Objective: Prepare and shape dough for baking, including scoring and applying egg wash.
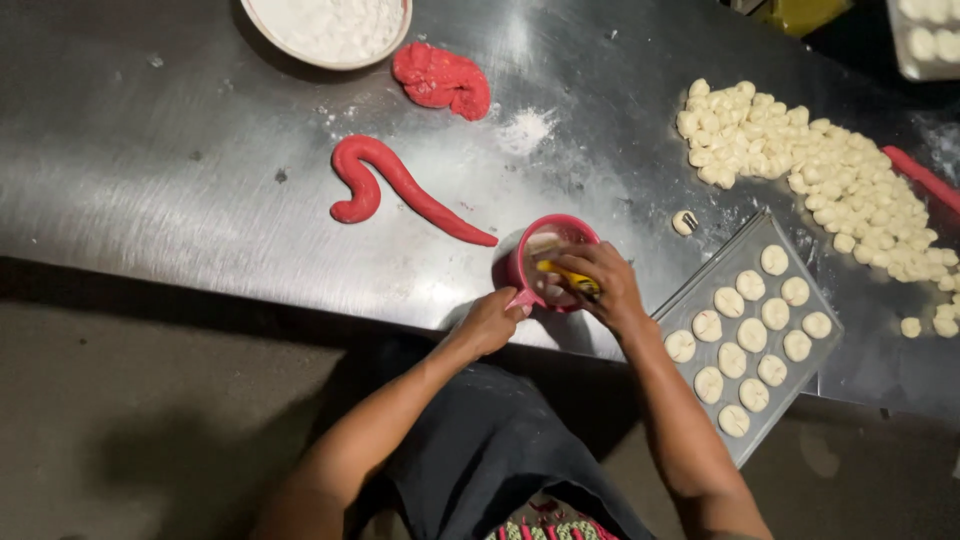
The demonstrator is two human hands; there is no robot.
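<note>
Head view: the round red plastic cup (548, 262) stands at the steel table's (150, 170) near edge. The left hand (489, 322) pinches its handle on the near-left; the right hand (598, 283), above the rim, grips what seems a yellow-handled brush (568, 276), lying across the cup's mouth.

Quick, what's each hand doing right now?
Left hand: closed on the handle of the red cup.
Right hand: closed on a yellow tool over the cup.

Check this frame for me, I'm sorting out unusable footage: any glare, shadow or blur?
Head view: soft glare streaks the steel table; the floor lies in deep shadow; the right hand over the red cup is slightly motion-blurred; the dough pieces look sharp.
</note>
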